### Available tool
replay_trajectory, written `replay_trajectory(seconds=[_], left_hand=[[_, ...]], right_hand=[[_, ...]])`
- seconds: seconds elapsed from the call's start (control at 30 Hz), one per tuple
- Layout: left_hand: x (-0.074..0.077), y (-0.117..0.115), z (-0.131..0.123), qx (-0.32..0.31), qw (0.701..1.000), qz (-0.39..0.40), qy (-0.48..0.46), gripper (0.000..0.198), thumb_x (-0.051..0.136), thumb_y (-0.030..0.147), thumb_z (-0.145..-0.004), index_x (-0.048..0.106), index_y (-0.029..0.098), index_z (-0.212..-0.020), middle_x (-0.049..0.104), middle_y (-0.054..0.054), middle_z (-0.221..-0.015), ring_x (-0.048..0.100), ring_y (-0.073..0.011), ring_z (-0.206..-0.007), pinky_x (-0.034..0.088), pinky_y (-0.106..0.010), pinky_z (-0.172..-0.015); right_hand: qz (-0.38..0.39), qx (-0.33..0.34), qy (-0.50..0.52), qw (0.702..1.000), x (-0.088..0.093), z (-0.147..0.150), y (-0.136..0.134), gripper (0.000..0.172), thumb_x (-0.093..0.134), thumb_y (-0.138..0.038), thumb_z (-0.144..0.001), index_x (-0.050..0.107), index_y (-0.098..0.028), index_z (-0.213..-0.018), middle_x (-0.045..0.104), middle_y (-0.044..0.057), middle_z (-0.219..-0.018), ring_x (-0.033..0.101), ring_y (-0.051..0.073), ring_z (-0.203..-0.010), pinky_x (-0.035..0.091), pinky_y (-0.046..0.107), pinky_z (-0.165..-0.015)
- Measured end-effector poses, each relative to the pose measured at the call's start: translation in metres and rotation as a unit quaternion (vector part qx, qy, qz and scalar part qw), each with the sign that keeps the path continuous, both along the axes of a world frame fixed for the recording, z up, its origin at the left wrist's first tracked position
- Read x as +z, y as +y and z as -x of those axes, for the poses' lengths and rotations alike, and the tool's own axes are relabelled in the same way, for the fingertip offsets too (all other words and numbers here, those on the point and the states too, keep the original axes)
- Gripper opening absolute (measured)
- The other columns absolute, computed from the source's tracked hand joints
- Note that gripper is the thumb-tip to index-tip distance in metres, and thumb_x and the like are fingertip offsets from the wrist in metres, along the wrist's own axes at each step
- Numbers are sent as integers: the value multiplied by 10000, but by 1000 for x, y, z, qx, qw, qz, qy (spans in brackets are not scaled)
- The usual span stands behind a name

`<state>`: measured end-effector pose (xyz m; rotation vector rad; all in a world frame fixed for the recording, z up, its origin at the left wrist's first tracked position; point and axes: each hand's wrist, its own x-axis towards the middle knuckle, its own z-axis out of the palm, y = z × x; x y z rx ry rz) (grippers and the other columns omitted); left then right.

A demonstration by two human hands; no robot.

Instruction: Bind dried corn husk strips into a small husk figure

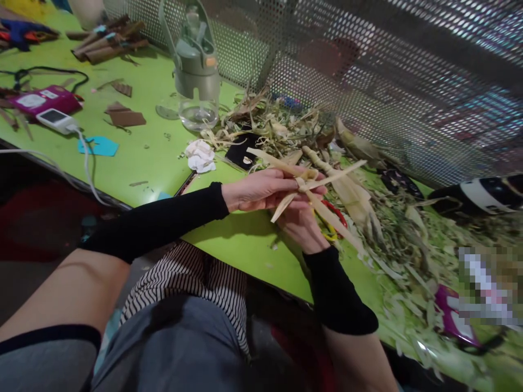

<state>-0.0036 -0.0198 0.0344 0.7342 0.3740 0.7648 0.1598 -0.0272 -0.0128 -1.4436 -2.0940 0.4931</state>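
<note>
A knotted piece of pale dried corn husk [303, 185], its strips sticking out in several directions, is held between my two hands above the table's near edge. My left hand [261, 189] pinches it from the left near the knot, fingers closed. Below and to the right, my right hand [301, 220] supports it with bent fingers, partly hidden by the strips. Scissors with red and yellow handles [330, 231] lie just beside my right hand. A larger husk piece [353, 193] rests to the right on the pile.
Husk scraps [281, 122] are heaped along the perforated metal screen [327, 54]. A water bottle [198, 81] stands behind crumpled tissue [200, 156]. Leftward lie a magenta device [47, 100], a white cabled gadget [57, 120] and brown rolls [108, 41]. A dark cylinder [476, 196] lies at right.
</note>
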Motion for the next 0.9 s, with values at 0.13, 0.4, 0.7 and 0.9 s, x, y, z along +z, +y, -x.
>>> replay_trajectory(seconds=[0.13,0.4,0.7,0.9], left_hand=[[-2,9,-5,176,984,-28,9,251,493,70,-1046,689,126,-1193,803,-95,-1139,780,-139,-1025,581,-321,-1094],[-17,10,-15,198,971,-98,92,344,475,1,-968,652,165,-1212,780,-73,-1137,743,-139,-1084,551,-320,-1081],[-7,17,4,148,966,-166,131,371,605,72,-935,626,122,-1302,740,-135,-1248,702,-157,-1078,536,-334,-1049],[1,17,14,160,938,-248,181,292,638,218,-1007,632,83,-1265,731,-129,-1166,700,-185,-1115,544,-337,-1037]], right_hand=[[-35,-10,-47,998,17,-7,-8,274,735,-387,-900,745,-165,-1060,772,166,-1108,713,301,-964,631,492,-863],[103,58,87,989,33,-5,-19,466,533,-570,-1024,548,-232,-703,575,-8,-637,501,141,-587,389,301,-596],[81,51,149,984,39,1,-25,373,581,-393,-981,501,-235,-653,483,-46,-572,384,112,-537,324,284,-570],[133,117,146,973,46,0,-30,449,609,-458,-979,493,-227,-612,467,-48,-560,371,100,-530,300,280,-555]])
